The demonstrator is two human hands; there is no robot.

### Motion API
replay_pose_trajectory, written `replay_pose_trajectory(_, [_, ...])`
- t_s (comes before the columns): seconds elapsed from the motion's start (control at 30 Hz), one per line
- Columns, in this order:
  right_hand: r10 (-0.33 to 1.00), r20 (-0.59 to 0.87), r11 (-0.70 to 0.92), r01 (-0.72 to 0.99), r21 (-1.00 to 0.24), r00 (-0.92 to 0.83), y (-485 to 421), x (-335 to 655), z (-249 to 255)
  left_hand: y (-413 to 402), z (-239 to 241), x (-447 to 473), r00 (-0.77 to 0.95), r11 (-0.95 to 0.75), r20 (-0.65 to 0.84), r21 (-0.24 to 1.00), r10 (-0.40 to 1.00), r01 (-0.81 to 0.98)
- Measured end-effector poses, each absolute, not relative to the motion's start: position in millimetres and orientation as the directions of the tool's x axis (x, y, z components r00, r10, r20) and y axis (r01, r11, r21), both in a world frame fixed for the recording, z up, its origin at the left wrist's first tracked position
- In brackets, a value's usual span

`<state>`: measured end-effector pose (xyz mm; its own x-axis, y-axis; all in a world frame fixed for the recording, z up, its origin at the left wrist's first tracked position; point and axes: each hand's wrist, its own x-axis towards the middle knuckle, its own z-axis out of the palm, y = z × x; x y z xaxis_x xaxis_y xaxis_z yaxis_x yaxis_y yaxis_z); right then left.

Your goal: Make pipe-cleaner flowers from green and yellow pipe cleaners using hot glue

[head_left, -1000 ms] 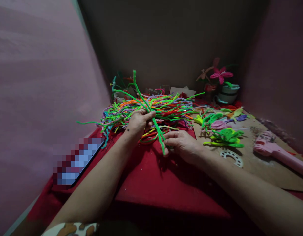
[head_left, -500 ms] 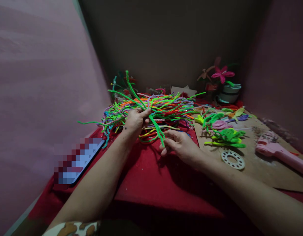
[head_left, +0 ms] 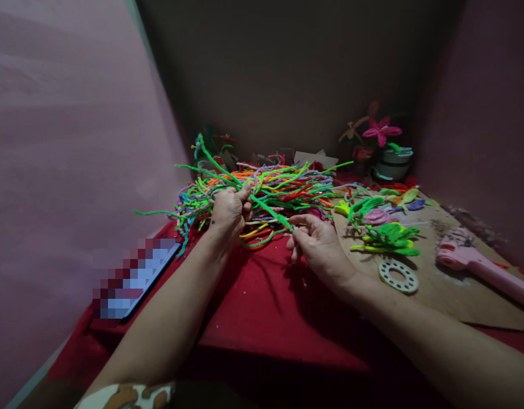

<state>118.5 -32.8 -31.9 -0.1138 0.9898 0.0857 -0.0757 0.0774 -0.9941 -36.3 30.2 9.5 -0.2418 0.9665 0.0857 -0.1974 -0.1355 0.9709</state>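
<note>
Several green pipe cleaners (head_left: 268, 209) stretch between my two hands. My left hand (head_left: 230, 210) pinches them near their middle, thumb on top, and their loose ends fan out to the upper left. At their lower right end, the fingertips of my right hand (head_left: 315, 244) are closed on the tips; the exact grip there is partly hidden. Behind and under my left hand lies a large heap of pipe cleaners (head_left: 287, 184) in orange, red, purple and green.
A phone (head_left: 142, 278) rests at the left on the red cloth (head_left: 253, 312). On the cardboard (head_left: 364, 278) at the right are green pipe-cleaner leaves (head_left: 392, 237), a holed ring (head_left: 383, 275) and a pink tool (head_left: 478, 261), perhaps a glue gun. A pink flower (head_left: 381, 132) stands in a cup (head_left: 393, 163) behind.
My right hand has shifted slightly right and up, with the green ends now more level and drawn together. The loose upper ends in my left hand have swung left and down.
</note>
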Motion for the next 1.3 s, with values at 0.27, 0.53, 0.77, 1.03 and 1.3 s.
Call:
replay_pose_trajectory(0.27, [0.953, -0.155, -0.180, -0.077, -0.981, -0.262, -28.2, 120.4, -34.5, 28.1, 11.2, -35.3, -0.200, -0.162, 0.127, 0.973, 0.972, -0.167])
replay_pose_trajectory(0.53, [0.844, -0.197, -0.305, -0.145, -0.941, -0.498, -21.8, 134.1, -28.2, 28.5, 14.3, -44.7, -0.045, -0.145, 0.141, 0.982, 0.989, -0.118])
replay_pose_trajectory(0.77, [0.790, -0.037, -0.284, -0.312, -0.907, -0.612, -13.5, 142.8, -25.4, 17.3, 16.3, -33.4, 0.143, -0.074, 0.090, 0.991, 0.986, -0.113])
replay_pose_trajectory(1.03, [0.897, -0.061, -0.266, -0.426, -0.865, -0.437, -13.3, 135.5, -26.0, 3.1, -3.8, -2.1, 0.228, -0.005, 0.026, 0.996, 0.973, -0.091])
replay_pose_trajectory(1.3, [0.955, -0.071, -0.186, -0.398, -0.898, -0.286, -13.1, 133.6, -32.7, 6.5, -13.8, -2.5, 0.176, -0.065, 0.089, 0.989, 0.980, -0.135])
